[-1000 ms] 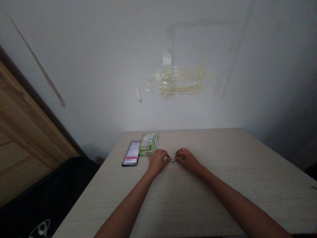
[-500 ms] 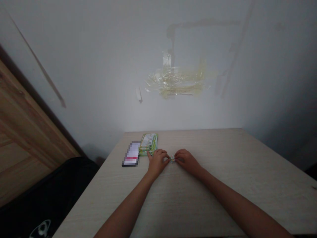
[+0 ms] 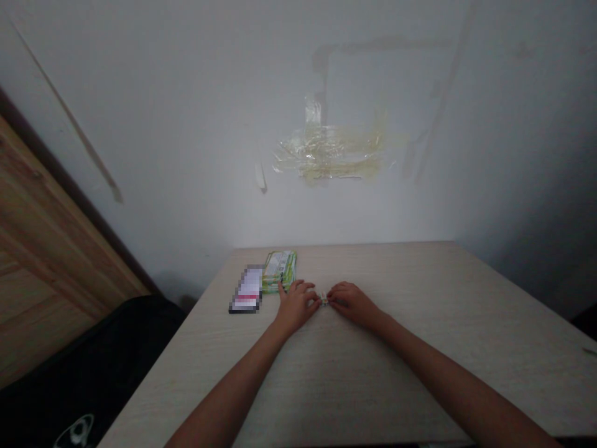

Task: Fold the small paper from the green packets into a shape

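Both of my hands rest on a pale wooden table (image 3: 420, 348) with their fingertips meeting. My left hand (image 3: 295, 305) and my right hand (image 3: 352, 302) pinch a tiny white and green object (image 3: 324, 300) between them; it is too small to make out. The fingers of both hands are curled in a pinch. A stack of green and white packets (image 3: 280, 270) lies just beyond my left hand, near the table's far left corner.
A flat dark-edged rectangle (image 3: 247, 290), blurred out, lies left of the packets. The white wall behind the table carries old tape residue (image 3: 333, 152). A wooden panel (image 3: 41, 261) and a black bag (image 3: 88, 373) stand at the left.
My two hands have drawn slightly closer together around the small object. Nothing else on the table has moved.
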